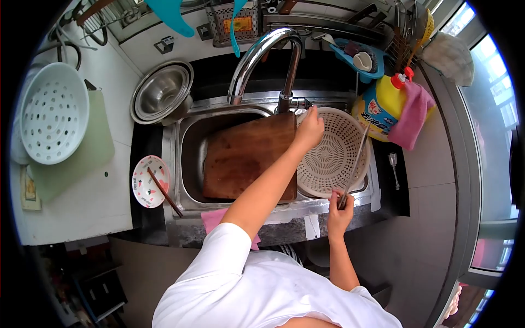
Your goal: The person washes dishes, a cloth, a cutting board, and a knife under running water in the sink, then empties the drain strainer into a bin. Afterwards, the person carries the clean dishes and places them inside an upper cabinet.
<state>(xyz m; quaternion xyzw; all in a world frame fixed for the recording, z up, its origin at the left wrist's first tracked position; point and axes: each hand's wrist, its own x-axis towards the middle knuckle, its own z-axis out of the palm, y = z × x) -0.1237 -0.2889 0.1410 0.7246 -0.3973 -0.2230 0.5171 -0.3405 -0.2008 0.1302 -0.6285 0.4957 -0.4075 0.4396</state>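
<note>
My left hand (310,130) reaches across the sink with its fingers closed at the lever of the chrome faucet (287,93). In my right hand (340,214), at the sink's front edge, is the dark handle of a knife (358,158). Its blade points up and away over the right side of a round beige colander (328,153), which sits over the right basin. A brown wooden cutting board (246,156) lies tilted in the left basin (191,147), partly hidden by my left forearm.
Left of the sink are nested steel bowls (158,95) and a patterned bowl (146,186) with brown chopsticks (164,191). A yellow detergent bottle (380,104) with a pink cloth (413,115) stands at the right. A pink cloth (213,218) hangs at the front edge.
</note>
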